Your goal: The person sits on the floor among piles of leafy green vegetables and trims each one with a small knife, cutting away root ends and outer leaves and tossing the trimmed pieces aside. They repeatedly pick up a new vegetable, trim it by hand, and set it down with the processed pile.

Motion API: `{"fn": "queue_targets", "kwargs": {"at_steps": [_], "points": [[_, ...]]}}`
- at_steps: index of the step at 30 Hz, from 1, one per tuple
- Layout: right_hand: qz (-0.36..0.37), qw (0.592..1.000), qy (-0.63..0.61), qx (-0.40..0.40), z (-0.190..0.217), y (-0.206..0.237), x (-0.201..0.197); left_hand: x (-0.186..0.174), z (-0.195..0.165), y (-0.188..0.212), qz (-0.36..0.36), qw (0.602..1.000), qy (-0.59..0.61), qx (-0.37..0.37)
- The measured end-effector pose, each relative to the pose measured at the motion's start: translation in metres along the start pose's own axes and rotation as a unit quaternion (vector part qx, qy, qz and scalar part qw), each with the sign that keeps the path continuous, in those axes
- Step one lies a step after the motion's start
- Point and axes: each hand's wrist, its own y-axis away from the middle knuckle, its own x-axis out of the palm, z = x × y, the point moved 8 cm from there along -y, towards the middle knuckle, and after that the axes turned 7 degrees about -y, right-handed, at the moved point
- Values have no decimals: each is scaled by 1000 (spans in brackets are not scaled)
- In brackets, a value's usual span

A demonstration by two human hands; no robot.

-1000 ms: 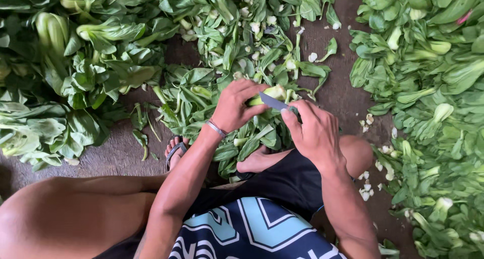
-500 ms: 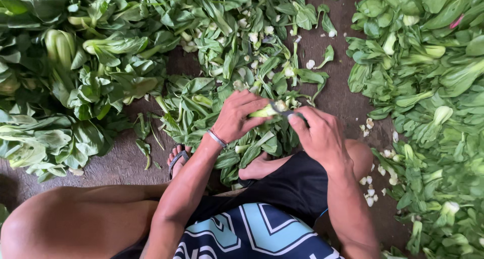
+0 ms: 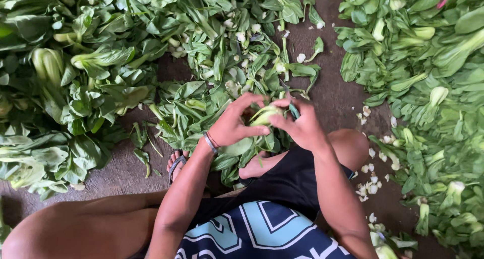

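A bare brown floor (image 3: pixel 333 95) is spread with heaps of leafy greens. The biggest heap (image 3: pixel 75 82) fills the left side, whole heads with pale stems and dark leaves. A second heap (image 3: pixel 428 87) runs down the right edge. Between them lies a looser pile of cut leaves (image 3: pixel 217 62), and white stem scraps (image 3: pixel 370 181) dot the floor near the person's right knee. No packages, labels or signs show.

The person sits low, knees wide, in dark shorts with a light blue pattern. One sandalled foot (image 3: pixel 175 164) rests on the floor beside the loose leaves.

In the middle, both hands meet around one small head of greens (image 3: pixel 264 115), held above the loose leaves. The left hand (image 3: pixel 233 125), a thin band at its wrist, has its grip pressed around the pale stem end from the left. The right hand (image 3: pixel 301 125) closes on it from the right, also pinching a thin dark blade (image 3: pixel 292 110) against it.
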Motion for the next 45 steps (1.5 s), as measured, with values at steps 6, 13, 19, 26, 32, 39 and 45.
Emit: {"fn": "queue_targets", "kwargs": {"at_steps": [6,13,19,26,32,39,45], "points": [[-86,988,21,124,-14,-3,-20,-35,88,14,-67,948,-176,-257],[-78,991,-55,96,-26,7,4,-27,30,9,-21,949,-303,82],[-138,984,6,116,-39,6,9,6,41,0,66,980,-109,-154],[-23,969,127,211,-29,-1,-17,-17,24,0,67,985,-151,-47],[-30,984,174,-25,40,-8,-24,-42,34,12,79,996,29,-39],[-3,968,234,-87,68,7,17,-10,48,16,108,970,203,-80],[-18,957,272,-99,88,4,20,-2,33,16,125,966,223,-47]]}}
